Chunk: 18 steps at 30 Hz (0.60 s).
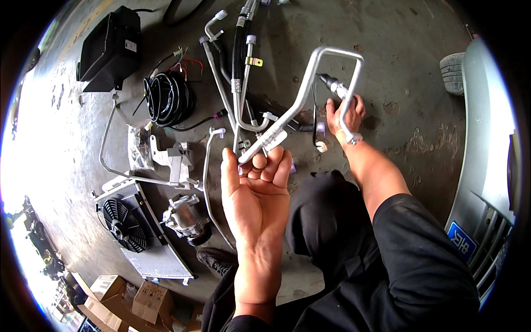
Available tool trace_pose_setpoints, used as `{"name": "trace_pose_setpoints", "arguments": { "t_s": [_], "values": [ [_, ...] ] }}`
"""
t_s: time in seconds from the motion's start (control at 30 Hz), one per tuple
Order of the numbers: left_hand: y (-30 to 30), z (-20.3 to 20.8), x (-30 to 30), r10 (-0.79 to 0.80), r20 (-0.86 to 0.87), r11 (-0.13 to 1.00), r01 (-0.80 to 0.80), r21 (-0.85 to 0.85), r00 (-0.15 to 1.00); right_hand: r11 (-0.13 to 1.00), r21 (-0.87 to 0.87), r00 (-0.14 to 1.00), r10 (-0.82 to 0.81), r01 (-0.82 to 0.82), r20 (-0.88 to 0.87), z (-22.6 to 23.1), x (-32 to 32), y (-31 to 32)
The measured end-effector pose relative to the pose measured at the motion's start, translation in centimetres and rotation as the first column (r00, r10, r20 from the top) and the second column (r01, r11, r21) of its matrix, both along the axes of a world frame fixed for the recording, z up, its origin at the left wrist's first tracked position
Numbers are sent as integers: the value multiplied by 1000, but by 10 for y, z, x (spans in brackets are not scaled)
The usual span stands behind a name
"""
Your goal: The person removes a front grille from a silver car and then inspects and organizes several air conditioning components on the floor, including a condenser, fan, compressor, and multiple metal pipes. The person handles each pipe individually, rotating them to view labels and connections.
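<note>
Above the concrete floor (420, 83), a bent aluminium pipe (301, 97) runs diagonally up-right from the left hand (257, 182), whose fingers curl closed round its lower fitting. The right hand (344, 117) seems pinched on the far end's black-tipped fitting (331, 83).

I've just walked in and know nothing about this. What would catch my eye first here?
Most striking is the bent silver metal pipe raised in the middle of the view, its lower end gripped by the left hand and its far end by the right hand. Below on the grey concrete floor lie more parts: a coil of black hose upper left, and a finned silver radiator with a black fan lower left.
</note>
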<state>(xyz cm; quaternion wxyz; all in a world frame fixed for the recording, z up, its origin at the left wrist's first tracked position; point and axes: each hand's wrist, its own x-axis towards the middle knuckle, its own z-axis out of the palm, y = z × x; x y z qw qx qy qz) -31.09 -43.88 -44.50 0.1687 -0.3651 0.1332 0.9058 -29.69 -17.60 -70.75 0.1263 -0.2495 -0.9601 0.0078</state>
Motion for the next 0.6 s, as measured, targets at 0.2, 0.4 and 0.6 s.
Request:
{"name": "trace_pose_setpoints", "arguments": {
  "t_s": [0.2, 0.4, 0.6],
  "values": [
    [-3, -1, 2, -12, -31, 999, 14, 38, 999, 999, -48, 1000, -6, 7, 7, 5, -2, -4],
    [-1, -1, 4, -13, -17, 995, 14, 100, 1000, 1000, -3, 996, 17, -17, -85, -2, -1, 0],
    [-1, 0, 3, 2, -6, 991, -1, 135, 1000, 999, 38, 994, -1, 5, -106, -1, -2, -5]
  ]
}}
